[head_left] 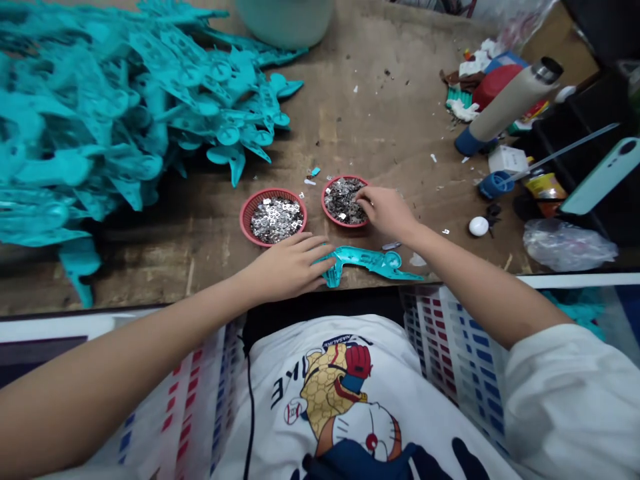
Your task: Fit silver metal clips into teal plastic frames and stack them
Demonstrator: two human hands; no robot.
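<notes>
A curved teal plastic part [367, 259] lies at the table's front edge. My left hand [293, 267] rests over its left end, palm down, fingers stretched out and touching it. Small metal pieces [345, 199] fill a round red basket [324, 208], and my right hand [385, 210] reaches over its right rim. The thumb and fingers there are pinched together at the pieces; whatever is between them is too small to make out. Just left stands a second red basket [245, 223] holding shinier small metal pieces [277, 220].
A large heap of teal plastic parts [125, 107] covers the left of the table [380, 127]. A pale bucket [285, 20] stands behind. On the right are a bottle [510, 103], a blue cup [495, 185], a white ball [479, 227] and a phone [603, 177]. Plastic crates [460, 340] stand below the edge.
</notes>
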